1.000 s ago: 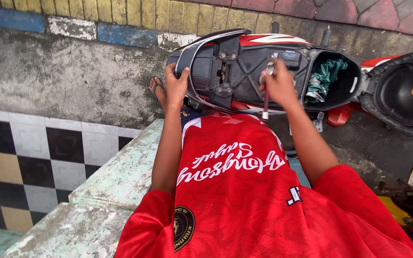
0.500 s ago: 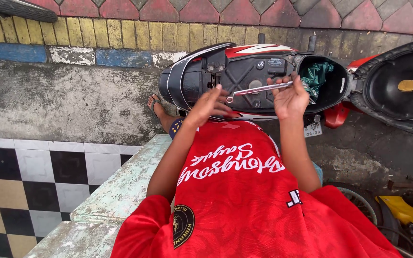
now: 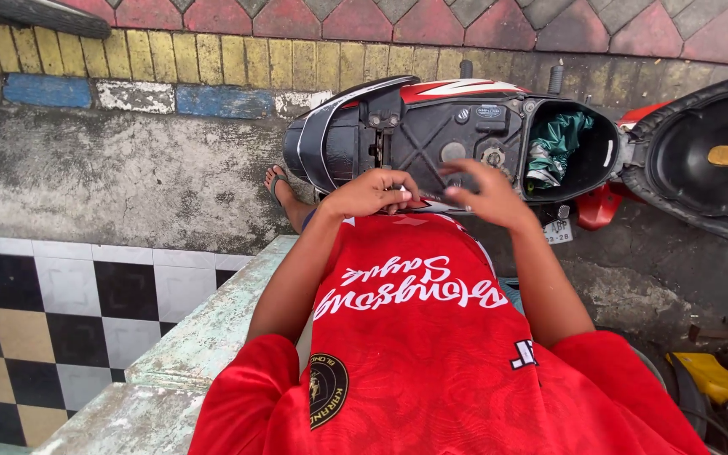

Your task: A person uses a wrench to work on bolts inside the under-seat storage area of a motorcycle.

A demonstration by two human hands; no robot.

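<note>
Hands meet over your lap, just short of the scooter, whose seat is tipped back to bare its insides. Your left hand curls around something small, which I cannot make out; your right hand hovers beside it, fingers loose, holding nothing.

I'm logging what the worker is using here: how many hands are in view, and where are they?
2. The left hand is curled closed beside the right hand, both above the red printed shirt, in front of the open black scooter storage compartment. No other hands show.
</note>
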